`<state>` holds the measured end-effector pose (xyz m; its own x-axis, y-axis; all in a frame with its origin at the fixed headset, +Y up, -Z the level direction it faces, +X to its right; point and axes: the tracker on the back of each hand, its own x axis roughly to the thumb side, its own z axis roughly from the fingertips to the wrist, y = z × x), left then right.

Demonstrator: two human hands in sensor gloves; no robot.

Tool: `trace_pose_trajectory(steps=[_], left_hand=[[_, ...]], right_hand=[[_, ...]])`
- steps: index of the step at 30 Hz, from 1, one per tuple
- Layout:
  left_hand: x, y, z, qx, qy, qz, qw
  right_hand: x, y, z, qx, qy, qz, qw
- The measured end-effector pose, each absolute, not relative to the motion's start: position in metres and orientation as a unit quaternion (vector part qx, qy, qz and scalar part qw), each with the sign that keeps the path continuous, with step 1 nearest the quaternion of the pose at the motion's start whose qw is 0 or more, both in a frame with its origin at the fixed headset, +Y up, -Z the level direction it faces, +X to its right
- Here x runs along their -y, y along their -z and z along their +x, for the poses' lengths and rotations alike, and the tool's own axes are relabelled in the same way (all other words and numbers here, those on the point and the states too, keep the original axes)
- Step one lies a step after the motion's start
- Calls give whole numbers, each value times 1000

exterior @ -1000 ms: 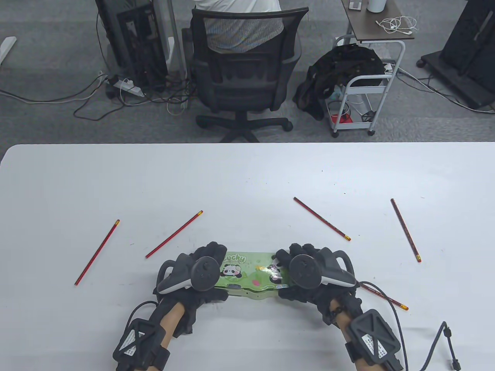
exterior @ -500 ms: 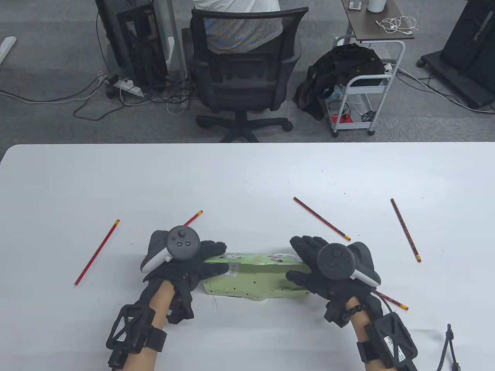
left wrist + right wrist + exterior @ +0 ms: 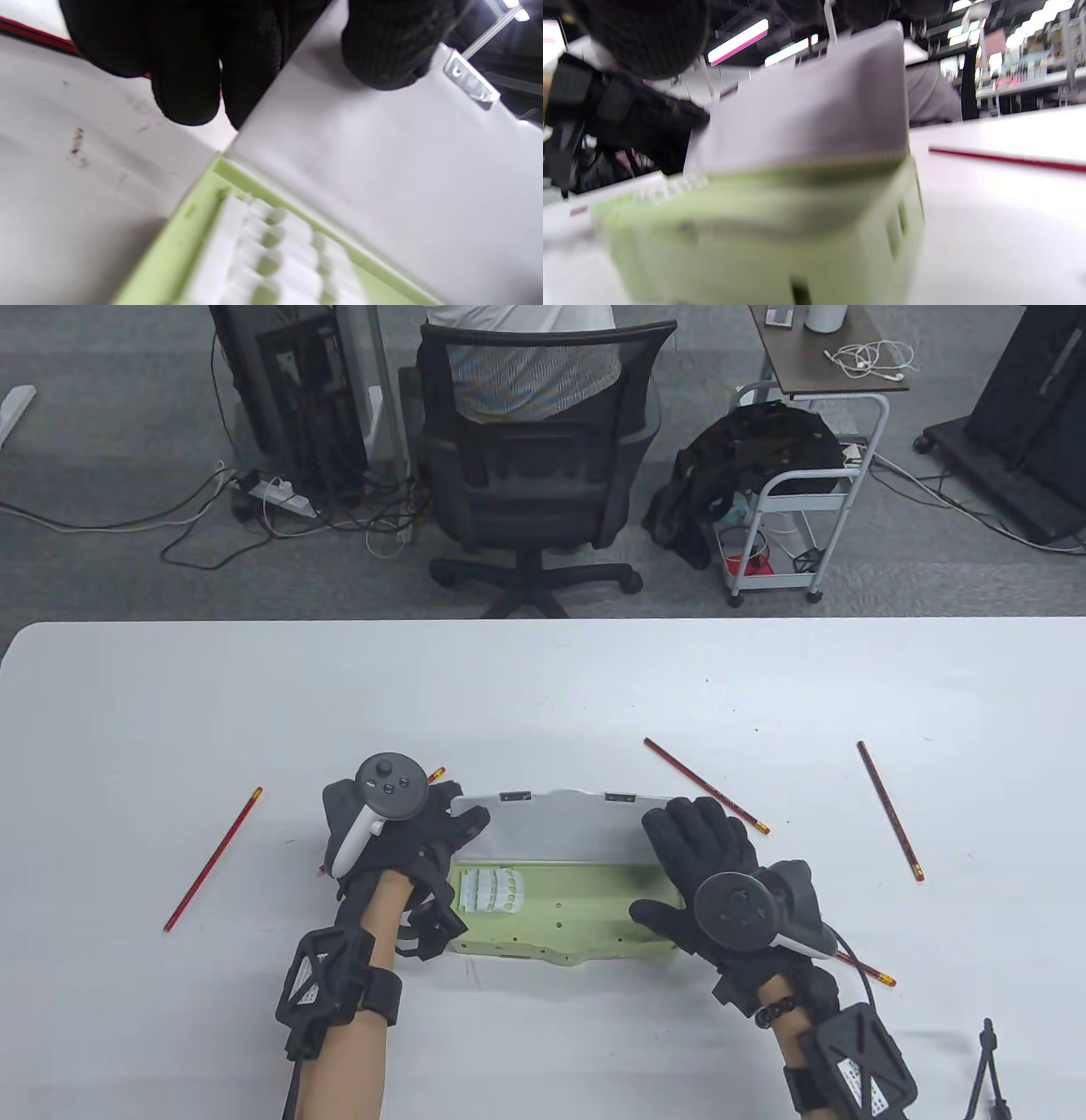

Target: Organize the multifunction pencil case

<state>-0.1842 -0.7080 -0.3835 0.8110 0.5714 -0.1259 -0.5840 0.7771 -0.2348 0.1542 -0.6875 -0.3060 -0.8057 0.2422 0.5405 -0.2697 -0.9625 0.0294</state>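
1. Lying open near the front middle of the white table [image 3: 543, 687], the green pencil case [image 3: 564, 912] has its grey lid [image 3: 551, 827] swung back away from the person, inner face showing.
2. Inside the green tray, at its left end, sits a white ribbed pencil holder [image 3: 492, 891]; the left wrist view shows its rows of slots close up, though blurred.
3. Two small clasps [image 3: 515, 796] stand along the lid's far edge.
4. The left hand [image 3: 407, 840] is at the lid's left end: in the left wrist view the thumb lies on the lid's inner face and the other fingers [image 3: 186, 80] go behind its edge, so the hand pinches the lid.
5. The right hand [image 3: 704, 857] lies at the case's right end with fingers fairly straight, fingertips at the lid's right end and thumb over the tray's right end. Whether it actually grips anything, I cannot tell.
6. Red pencils lie scattered around the case: one far left [image 3: 214, 858], one mostly hidden behind the left hand [image 3: 436, 774], one just beyond the right hand [image 3: 704, 785], one far right [image 3: 888, 810], and one partly under the right wrist [image 3: 865, 970].
7. Beyond the table stands a black office chair [image 3: 534, 475] with a seated person, and a white cart [image 3: 797, 500] to its right.
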Motion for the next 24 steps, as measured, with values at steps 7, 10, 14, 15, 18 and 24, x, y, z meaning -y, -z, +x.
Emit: trace_pose_trajectory(steps=[7, 10, 14, 15, 18, 24], left_hand=[[703, 373, -179, -6, -216, -93, 972], [706, 359, -176, 83, -236, -121, 961], [711, 341, -174, 157, -204, -170, 951], [713, 337, -174, 172, -186, -181, 950], [721, 328, -176, 184, -150, -199, 951], [741, 320, -177, 205, -177, -193, 943]], right_hand=[[716, 321, 142, -93, -948, 291, 94], [723, 327, 141, -145, -941, 291, 94], [728, 331, 143, -167, -938, 286, 103], [729, 331, 143, -172, -937, 284, 110], [731, 333, 144, -175, -936, 280, 122], [731, 336, 145, -183, -935, 274, 130]])
